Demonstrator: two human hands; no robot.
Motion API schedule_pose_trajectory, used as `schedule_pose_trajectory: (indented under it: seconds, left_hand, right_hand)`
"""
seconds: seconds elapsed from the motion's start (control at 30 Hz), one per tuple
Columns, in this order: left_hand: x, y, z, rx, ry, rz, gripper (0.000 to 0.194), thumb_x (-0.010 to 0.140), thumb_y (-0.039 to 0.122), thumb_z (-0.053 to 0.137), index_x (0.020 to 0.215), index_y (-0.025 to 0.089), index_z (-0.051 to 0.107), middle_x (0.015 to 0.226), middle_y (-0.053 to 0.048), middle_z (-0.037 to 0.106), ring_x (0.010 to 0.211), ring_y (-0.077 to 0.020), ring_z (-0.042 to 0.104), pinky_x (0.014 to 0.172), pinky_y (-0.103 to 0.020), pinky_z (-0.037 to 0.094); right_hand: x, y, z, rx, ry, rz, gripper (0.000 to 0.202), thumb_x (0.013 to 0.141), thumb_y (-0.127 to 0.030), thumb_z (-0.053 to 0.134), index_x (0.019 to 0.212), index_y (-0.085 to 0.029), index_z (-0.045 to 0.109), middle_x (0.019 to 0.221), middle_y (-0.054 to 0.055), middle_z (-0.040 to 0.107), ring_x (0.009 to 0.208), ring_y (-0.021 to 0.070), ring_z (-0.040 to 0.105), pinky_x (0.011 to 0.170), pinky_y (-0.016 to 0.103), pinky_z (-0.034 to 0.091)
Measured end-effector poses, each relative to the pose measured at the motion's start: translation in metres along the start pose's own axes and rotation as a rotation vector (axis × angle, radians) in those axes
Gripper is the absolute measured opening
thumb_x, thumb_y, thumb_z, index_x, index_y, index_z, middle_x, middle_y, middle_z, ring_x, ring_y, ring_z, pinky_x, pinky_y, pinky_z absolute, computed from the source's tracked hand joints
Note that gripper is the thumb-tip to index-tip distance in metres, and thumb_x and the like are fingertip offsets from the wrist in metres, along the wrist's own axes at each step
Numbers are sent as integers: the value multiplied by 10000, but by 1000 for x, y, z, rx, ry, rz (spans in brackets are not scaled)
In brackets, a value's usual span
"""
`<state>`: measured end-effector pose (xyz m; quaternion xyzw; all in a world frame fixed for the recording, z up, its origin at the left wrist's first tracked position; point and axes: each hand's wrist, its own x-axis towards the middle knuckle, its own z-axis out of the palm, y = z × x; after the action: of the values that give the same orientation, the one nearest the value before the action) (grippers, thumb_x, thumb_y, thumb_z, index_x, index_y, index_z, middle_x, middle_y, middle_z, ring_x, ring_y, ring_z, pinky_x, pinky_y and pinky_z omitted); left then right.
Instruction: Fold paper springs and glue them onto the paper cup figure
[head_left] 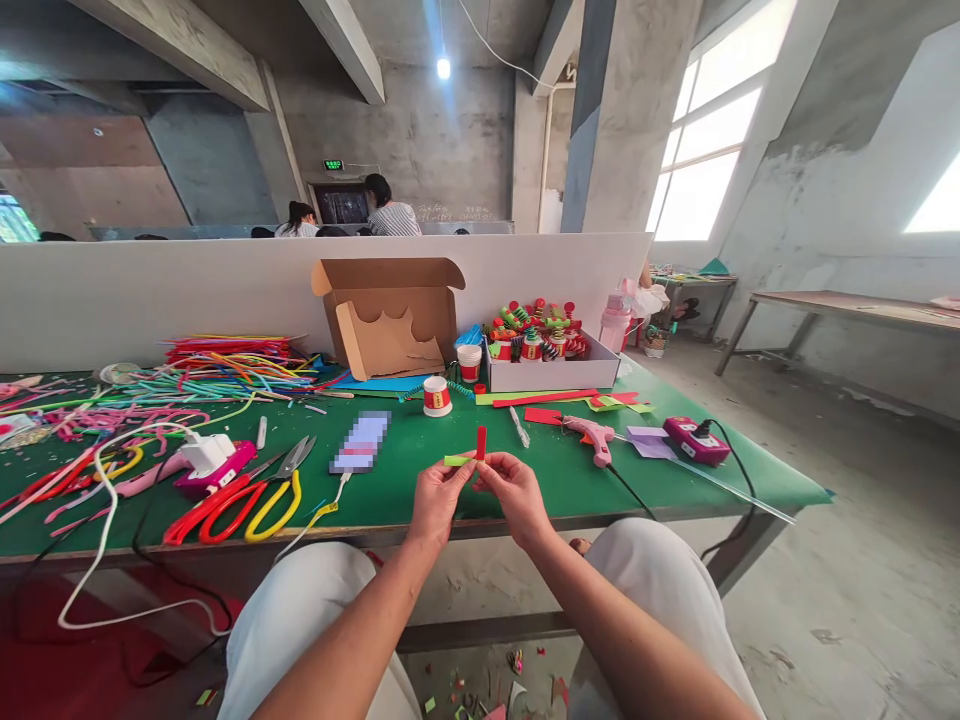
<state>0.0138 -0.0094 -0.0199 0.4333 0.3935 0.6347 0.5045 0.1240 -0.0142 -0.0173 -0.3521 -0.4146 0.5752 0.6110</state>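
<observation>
A short red strip (481, 442) stands upright, pinched at its lower end between the fingertips of both hands just above the near edge of the green table (390, 490); a small light-green strip (456, 461) lies crosswise against it and pokes out to the left. The left hand (437, 496) is closed on the green piece with thumb and forefinger, and the right hand (512, 487) is closed on the base of the red strip, the two hands touching. Just behind them on the table lies a pink glue gun (592, 436) to the right and a blurred flat object (361, 442) to the left. Farther left are red and yellow scissors (247, 498) and a spread of coloured pipe cleaners (225, 365). At the back stand an open cardboard box (390, 315) and a white box of finished decorations (541, 350).
</observation>
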Motion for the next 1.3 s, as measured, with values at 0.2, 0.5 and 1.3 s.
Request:
schedule_pose_trajectory:
  seconds: [0.2, 0.5, 1.3]
  left_hand:
    - [0, -2, 0, 24, 28, -7, 290, 528, 411, 827, 728, 207, 774, 772, -55, 759, 800, -236, 654, 725, -338, 506]
    - [3, 4, -5, 118, -37, 52, 200, 572, 387, 809, 695, 233, 773, 761, -45, 755, 829, -249, 663, 796, -356, 502]
    - [10, 5, -15, 422, -217, 237, 224, 708, 447, 711, 696, 231, 770, 668, -42, 708, 677, -189, 636, 641, -277, 485]
  right_hand:
    - [1, -3, -4, 43, -29, 50, 299, 539, -383, 853, 685, -178, 691, 678, 0, 662, 570, 116, 564, 624, 276, 503]
    - [5, -16, -12, -110, -168, 40, 254, 584, -371, 830, 748, -210, 720, 704, 2, 696, 634, 157, 614, 670, 291, 509]
    - [11, -13, -25, -407, -206, 28, 183, 593, -309, 774, 708, -191, 694, 611, -4, 675, 605, 173, 632, 632, 287, 486]
